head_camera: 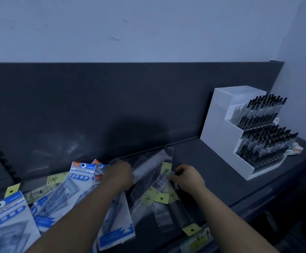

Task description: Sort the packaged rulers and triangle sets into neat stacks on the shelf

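Nearest the front edge, far to the left of the white pen stand (219, 134), blue-and-white triangle set packets (11, 221) lay overlapping in a loose heap. Closer to the stand, clear ruler packets (159, 207) with yellow tags were fanned across the dark shelf (230, 179). Farther in, the right hand (187, 178), the one nearer the stand, curled its fingers on one of the ruler packets just by a yellow tag. The left hand (118, 175) lay where rulers met triangle sets; its fingers were hidden, so its grip could not be told. Farthest back, the stand held rows of black pens (265, 114) beside the dark back panel (112, 106).
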The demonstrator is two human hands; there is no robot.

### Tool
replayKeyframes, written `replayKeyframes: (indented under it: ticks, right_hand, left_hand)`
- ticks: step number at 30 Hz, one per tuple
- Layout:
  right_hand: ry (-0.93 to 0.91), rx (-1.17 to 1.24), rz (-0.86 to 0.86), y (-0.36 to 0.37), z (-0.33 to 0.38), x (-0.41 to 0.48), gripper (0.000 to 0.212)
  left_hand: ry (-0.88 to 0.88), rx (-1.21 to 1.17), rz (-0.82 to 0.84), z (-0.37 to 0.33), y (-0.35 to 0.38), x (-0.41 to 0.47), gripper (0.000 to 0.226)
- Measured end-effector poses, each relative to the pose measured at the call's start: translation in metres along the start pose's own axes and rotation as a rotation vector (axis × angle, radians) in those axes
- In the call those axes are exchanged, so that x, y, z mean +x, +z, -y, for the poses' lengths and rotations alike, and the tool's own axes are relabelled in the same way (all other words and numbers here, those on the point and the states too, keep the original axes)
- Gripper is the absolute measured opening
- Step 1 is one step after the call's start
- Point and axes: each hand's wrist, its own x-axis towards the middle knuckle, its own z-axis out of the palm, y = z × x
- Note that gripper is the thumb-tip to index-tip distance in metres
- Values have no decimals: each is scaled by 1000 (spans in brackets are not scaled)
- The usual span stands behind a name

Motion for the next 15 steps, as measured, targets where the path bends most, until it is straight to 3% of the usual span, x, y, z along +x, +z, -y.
replayKeyframes:
  ticks: [2,6,11,15]
  right_hand:
    - [-54,4,6,0,0,3,50]
    - [-96,-158,79,5,1,3,94]
    - [-93,-128,120,4,-5,9,87]
    - [-39,-68,176,2,-4,13,85]
  left_hand:
    - [-29,-31,-11,-7,-6,-1,42]
    - [-59,-68,-78,-18,1,0,68]
    - [-48,-153,12,-15,4,7,75]
    - [-74,-225,123,-6,-1,6,54]
